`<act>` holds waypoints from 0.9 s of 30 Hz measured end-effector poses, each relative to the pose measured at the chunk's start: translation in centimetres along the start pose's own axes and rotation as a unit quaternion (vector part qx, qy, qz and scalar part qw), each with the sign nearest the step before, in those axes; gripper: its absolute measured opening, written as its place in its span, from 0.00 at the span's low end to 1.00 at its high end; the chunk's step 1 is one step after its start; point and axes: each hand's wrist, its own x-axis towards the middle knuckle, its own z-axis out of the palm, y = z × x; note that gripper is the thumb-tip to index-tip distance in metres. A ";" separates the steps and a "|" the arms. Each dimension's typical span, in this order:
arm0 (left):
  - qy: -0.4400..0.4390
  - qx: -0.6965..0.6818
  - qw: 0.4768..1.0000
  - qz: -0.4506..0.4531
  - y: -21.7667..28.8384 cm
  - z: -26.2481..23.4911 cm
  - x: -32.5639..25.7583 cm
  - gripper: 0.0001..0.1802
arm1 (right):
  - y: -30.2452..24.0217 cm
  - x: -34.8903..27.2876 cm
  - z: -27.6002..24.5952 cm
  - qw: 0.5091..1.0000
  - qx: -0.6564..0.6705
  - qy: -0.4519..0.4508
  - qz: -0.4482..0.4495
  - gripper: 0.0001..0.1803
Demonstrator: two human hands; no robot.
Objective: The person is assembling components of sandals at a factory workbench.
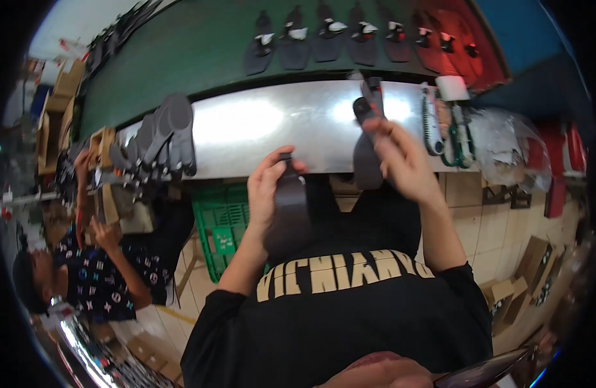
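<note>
My left hand (270, 181) is closed around the edge of a dark flat sandal (291, 210), which hangs toward my lap below the bench's near edge. On the right, my right hand (404, 155) is blurred by motion, its fingertips pinched at the strap of another dark sandal (367, 161). That sandal stands out over the near edge of the shiny metal bench (246, 123). Its upper end, with black strap parts, is partly smeared. The palm side of my right hand is hidden.
A pile of dark sandals (175, 123) lies on the bench's left. Beyond runs a green belt (181, 61) bearing a row of sandals (327, 39). At right are a cutter knife (432, 123), green-handled scissors (463, 136), a white roll (453, 88) and a plastic bag (508, 145). A co-worker (97, 271) sits left.
</note>
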 end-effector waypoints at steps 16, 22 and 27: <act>-0.237 0.153 0.948 -0.147 1.7 -0.7 -3.2 0.52 | 5.0 6.8 -9.8 0.669 -0.717 0.193 -0.038 0.30; -0.220 0.147 0.956 -0.128 2.0 -3.4 0.4 0.50 | 5.3 7.6 -10.2 0.688 -0.700 0.188 -0.019 0.24; -0.146 0.231 0.956 -0.104 2.8 -5.6 0.8 0.44 | 3.1 6.3 -11.0 0.875 -0.389 0.243 -0.152 0.23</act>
